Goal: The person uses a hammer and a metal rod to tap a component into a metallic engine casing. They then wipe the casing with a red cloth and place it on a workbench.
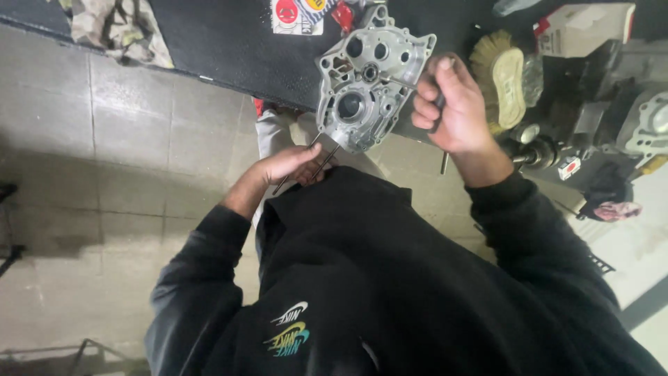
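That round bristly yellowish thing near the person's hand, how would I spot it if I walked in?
Start at the dark workbench along the top and find the silver engine casing at its edge. Just beyond the right hand gripping a tool lies the round brush wheel. Its straw-coloured bristle rim and pale centre stand out from the grey metal parts around it.

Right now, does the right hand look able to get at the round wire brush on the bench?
Probably yes. The right hand is closed around a dark tool handle, so it is not free, but the wire brush lies just beside it on the bench with nothing between them.
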